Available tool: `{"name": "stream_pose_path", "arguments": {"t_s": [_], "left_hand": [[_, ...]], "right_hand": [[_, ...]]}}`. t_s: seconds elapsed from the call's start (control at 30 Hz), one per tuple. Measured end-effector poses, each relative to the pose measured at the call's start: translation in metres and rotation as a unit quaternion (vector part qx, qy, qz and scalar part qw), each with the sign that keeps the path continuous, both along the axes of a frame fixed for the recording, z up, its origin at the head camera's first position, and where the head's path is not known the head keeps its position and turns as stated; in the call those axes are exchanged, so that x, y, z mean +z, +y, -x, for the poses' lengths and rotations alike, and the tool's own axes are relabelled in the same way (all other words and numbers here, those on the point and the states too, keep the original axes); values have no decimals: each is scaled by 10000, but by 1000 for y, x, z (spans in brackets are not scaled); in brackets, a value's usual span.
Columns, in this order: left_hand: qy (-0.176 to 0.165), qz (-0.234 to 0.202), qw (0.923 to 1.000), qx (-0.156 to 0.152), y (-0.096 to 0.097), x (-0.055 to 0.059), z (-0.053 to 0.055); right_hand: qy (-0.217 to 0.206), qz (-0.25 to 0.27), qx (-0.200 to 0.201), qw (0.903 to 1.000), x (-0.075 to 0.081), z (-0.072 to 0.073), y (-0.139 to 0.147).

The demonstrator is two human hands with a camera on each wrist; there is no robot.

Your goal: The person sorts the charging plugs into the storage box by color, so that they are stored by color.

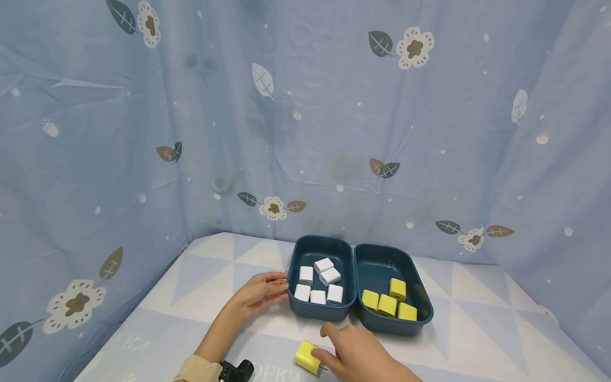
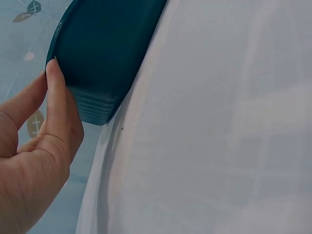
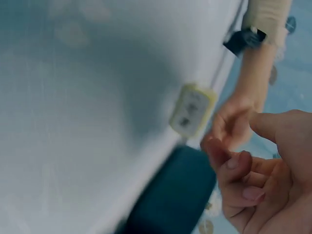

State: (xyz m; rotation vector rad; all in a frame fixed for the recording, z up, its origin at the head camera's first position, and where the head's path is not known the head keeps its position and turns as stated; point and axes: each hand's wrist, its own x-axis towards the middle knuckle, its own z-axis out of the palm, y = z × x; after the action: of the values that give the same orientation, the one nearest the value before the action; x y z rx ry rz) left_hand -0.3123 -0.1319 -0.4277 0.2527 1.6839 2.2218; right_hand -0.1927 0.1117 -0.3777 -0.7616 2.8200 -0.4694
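My left hand (image 1: pixel 261 293) rests straight fingertips at the left side of a dark teal bin (image 1: pixel 298 309), right at its rim in the left wrist view. Several white plug chargers (image 1: pixel 334 294) lie in that bin. A yellow plug charger (image 1: pixel 306 356) lies on its side on the table in front of the bins, prongs toward my right hand (image 1: pixel 360 353). The right thumb overlaps it in the head view. In the right wrist view, the yellow plug charger (image 3: pixel 192 111) shows its pronged white face, apart from the loosely bent fingers, which hold nothing.
A second teal bin (image 1: pixel 398 328) stands against the first one's right side, with several yellow chargers (image 1: pixel 397 289) in it. A patterned cloth (image 1: pixel 200 313) covers the table. Behind and at the left hangs a blue floral curtain (image 1: pixel 324 132).
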Motion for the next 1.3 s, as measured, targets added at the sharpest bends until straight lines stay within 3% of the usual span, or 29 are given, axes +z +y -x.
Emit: {"name": "stream_pose_path", "arguments": {"t_s": [0.1, 0.27, 0.57, 0.7, 0.83, 1.03, 1.2, 1.3], "left_hand": [[31, -9, 10000, -24, -1, -1, 0], [62, -18, 10000, -22, -1, -2, 0], [78, -19, 10000, -8, -2, -3, 0], [110, -19, 9999, 3, -1, -3, 0], [135, 3, 9999, 16, -1, -4, 0], [141, 9, 9999, 18, -1, -5, 1], [106, 6, 9999, 30, -1, -5, 2], [92, 10, 10000, 33, -1, -5, 2]], "right_hand": [[81, -343, 31, 9994, -12, 2, -10], [683, -678, 157, 9952, -27, 3, -23], [1625, -1292, 203, 9780, -34, 4, -40], [1539, -1413, 273, 9776, -33, 3, -42], [1154, -1515, 332, 9811, -28, 0, -42], [1134, -1859, 426, 9751, -27, -7, -37], [1130, -1752, 450, 9770, -28, -9, -26], [891, -1591, 360, 9826, -28, -9, -19]]}}
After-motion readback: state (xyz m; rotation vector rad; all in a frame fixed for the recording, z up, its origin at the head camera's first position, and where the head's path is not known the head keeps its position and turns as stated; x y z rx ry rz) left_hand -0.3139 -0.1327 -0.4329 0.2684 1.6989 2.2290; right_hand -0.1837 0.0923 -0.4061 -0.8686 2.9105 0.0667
